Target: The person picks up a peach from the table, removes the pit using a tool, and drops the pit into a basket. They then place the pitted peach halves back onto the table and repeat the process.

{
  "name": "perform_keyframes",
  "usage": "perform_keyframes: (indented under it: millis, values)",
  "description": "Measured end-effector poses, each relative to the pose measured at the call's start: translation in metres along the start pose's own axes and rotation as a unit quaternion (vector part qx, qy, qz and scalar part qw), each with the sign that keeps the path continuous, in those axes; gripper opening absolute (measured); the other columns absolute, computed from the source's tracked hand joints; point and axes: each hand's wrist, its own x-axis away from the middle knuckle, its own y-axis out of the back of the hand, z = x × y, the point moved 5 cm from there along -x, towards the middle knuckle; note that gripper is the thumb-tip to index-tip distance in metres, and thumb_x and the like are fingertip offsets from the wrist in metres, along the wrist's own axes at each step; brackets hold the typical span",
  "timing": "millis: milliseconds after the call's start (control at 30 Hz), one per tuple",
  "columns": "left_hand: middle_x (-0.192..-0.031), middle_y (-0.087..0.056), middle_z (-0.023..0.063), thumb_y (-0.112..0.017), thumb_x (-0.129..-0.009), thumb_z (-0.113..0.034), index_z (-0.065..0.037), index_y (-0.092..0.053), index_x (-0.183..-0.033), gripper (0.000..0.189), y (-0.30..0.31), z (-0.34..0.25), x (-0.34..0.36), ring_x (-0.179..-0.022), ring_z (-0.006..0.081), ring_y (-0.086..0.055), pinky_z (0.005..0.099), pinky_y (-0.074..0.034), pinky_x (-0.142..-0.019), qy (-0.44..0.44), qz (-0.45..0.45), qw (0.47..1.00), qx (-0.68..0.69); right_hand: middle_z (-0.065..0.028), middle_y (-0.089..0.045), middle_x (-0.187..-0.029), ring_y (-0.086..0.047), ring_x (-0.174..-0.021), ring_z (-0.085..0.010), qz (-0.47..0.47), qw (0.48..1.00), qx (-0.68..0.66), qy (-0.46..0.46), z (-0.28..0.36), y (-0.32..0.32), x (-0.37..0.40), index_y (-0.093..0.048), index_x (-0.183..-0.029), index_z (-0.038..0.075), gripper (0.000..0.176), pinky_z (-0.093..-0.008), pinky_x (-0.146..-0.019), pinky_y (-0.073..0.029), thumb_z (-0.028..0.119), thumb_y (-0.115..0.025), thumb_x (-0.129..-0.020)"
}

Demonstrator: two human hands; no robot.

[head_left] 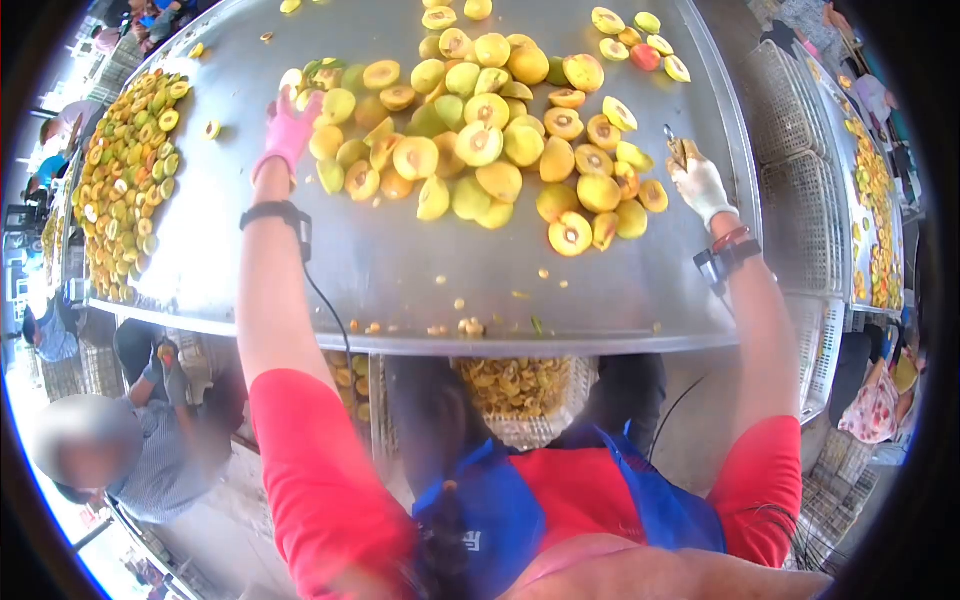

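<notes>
Halved yellow peaches point(480, 143) lie in a loose heap on the metal table point(390, 270); several show a pit or pit hollow. My left hand point(287, 132), in a pink glove, reaches to the heap's left edge. Its fingers are stretched out and apart, at a pale peach half point(291, 79); whether they grip it is hard to see. In a white glove, my right hand point(700, 182) is closed around a small tool with a metal tip point(669, 131), just right of the heap and apart from the fruit.
A larger fruit pile point(128, 180) covers the table's left end. More halves point(613, 50) lie at the far right. Below the front edge, a white basket point(530, 430) holds scraps. Stacked crates point(800, 200) stand right. A person point(170, 440) sits at lower left.
</notes>
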Motion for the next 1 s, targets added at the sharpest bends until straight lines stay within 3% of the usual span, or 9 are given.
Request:
perform_keyframes:
  millis: [267,400,467,533,667,733,833,933,1000]
  values:
    - [-0.161,-0.019,0.0227,-0.056,-0.079,-0.081,-0.034,-0.025,-0.158,0.097,-0.053,0.014,-0.118,-0.15,0.0413,-0.02,0.0481,-0.025,-0.121,0.004,0.047,0.997,-0.068,-0.0268,-0.067,-0.099,-0.062,-0.094,-0.048,-0.005,0.985,0.118,0.125,0.031,-0.029,-0.132,-0.052,-0.119,0.008,0.034,-0.0544,-0.081,-0.048,0.03,-0.056,-0.094]
    - [-0.16,-0.022,0.0214,-0.061,-0.083,-0.071,-0.033,-0.033,-0.155,0.086,-0.081,-0.021,-0.104,-0.148,0.0397,-0.027,0.044,-0.032,-0.119,-0.06,0.205,0.97,0.119,-0.0272,-0.066,-0.106,-0.062,-0.1,-0.0458,0.005,0.981,0.065,0.181,0.041,-0.062,-0.18,-0.052,-0.13,0.009,0.046,-0.0511,-0.087,-0.049,0.028,-0.059,-0.089]
    - [-0.161,-0.022,0.0207,-0.064,-0.085,-0.066,-0.03,-0.038,-0.152,0.08,-0.089,-0.043,-0.089,-0.147,0.0392,-0.029,0.0429,-0.036,-0.117,-0.257,0.202,0.944,-0.041,-0.0269,-0.066,-0.109,-0.062,-0.103,-0.0444,0.004,0.979,0.09,0.182,0.046,-0.077,-0.186,-0.051,-0.133,0.009,0.051,-0.0492,-0.09,-0.049,0.028,-0.06,-0.087]
    - [-0.162,-0.022,0.0204,-0.064,-0.084,-0.067,-0.028,-0.039,-0.152,0.083,-0.095,-0.105,-0.033,-0.148,0.0398,-0.028,0.0429,-0.035,-0.118,-0.207,0.225,0.952,-0.02,-0.0263,-0.066,-0.111,-0.062,-0.105,-0.0431,0.003,0.976,0.14,0.168,0.046,-0.089,-0.187,-0.052,-0.134,0.009,0.054,-0.0475,-0.092,-0.049,0.028,-0.06,-0.084]
    - [-0.161,-0.017,0.0286,-0.057,-0.086,-0.072,-0.015,-0.034,-0.155,0.093,-0.113,-0.119,0.006,-0.151,0.0414,-0.018,0.0461,-0.026,-0.121,-0.213,0.238,0.946,-0.058,-0.0246,-0.066,-0.114,-0.062,-0.107,-0.0421,0.027,0.979,0.018,0.201,0.041,-0.098,-0.14,-0.056,-0.13,0.008,0.052,-0.0459,-0.095,-0.049,0.032,-0.061,-0.084]
    - [-0.16,-0.021,0.0291,-0.057,-0.087,-0.071,-0.014,-0.037,-0.153,0.09,-0.112,-0.134,0.04,-0.149,0.0425,-0.023,0.0453,-0.027,-0.12,-0.221,0.268,0.937,-0.042,-0.0227,-0.064,-0.121,-0.062,-0.108,-0.042,0.045,0.967,0.142,0.207,0.039,-0.103,-0.108,-0.052,-0.136,0.013,0.053,-0.0456,-0.096,-0.05,0.026,-0.06,-0.085]
    - [-0.158,-0.026,0.0264,-0.051,-0.09,-0.072,-0.024,-0.035,-0.155,0.083,-0.106,-0.144,0.084,-0.143,0.0452,-0.034,0.0466,-0.03,-0.119,-0.265,0.257,0.926,-0.082,-0.0187,-0.06,-0.126,-0.062,-0.107,-0.0411,0.055,0.964,0.13,0.223,0.08,-0.086,-0.043,-0.048,-0.14,0.019,0.053,-0.0471,-0.093,-0.051,0.015,-0.055,-0.087]
    - [-0.157,-0.029,0.025,-0.054,-0.09,-0.07,-0.022,-0.039,-0.154,0.081,-0.101,-0.142,0.103,-0.145,0.0411,-0.034,0.043,-0.033,-0.117,-0.276,0.394,0.877,0.01,-0.0176,-0.061,-0.121,-0.063,-0.104,-0.0407,0.091,0.969,0.096,0.21,0.07,-0.088,0.005,-0.048,-0.139,0.019,0.054,-0.047,-0.091,-0.052,0.015,-0.056,-0.086]
    - [-0.141,-0.051,0.0225,-0.056,-0.091,-0.064,-0.017,-0.053,-0.143,0.07,-0.082,-0.158,0.106,-0.136,0.0355,-0.046,0.0416,-0.04,-0.111,-0.245,0.385,0.89,0.015,-0.0174,-0.062,-0.12,-0.063,-0.103,-0.0406,0.11,0.967,0.081,0.215,0.07,-0.085,0.03,-0.048,-0.139,0.019,0.055,-0.0473,-0.09,-0.052,0.016,-0.056,-0.085]
